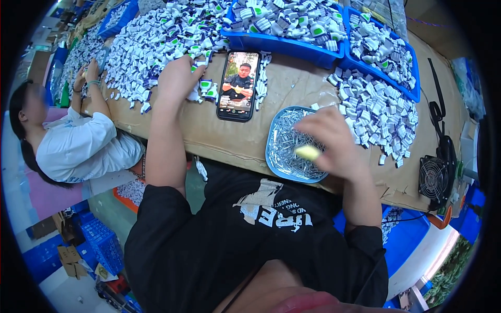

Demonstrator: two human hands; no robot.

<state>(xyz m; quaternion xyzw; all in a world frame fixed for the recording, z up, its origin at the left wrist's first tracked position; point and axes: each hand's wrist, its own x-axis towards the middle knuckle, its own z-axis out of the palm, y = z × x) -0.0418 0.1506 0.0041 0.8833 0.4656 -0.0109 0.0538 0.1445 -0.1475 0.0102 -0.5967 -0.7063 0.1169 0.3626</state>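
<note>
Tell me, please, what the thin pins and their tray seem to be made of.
Pins: probably metal with a shiny finish, from their silvery glints. Tray: likely smooth plastic, from its even blue colour and rounded, moulded-looking rim.

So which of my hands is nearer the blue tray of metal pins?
Right. Your right hand is over the right side of the blue tray; your left hand is left of it, past the phone, at the white pieces.

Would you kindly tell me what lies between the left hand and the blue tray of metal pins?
In the head view, a few white pieces and then the phone lie between the left hand and the blue tray.
</note>
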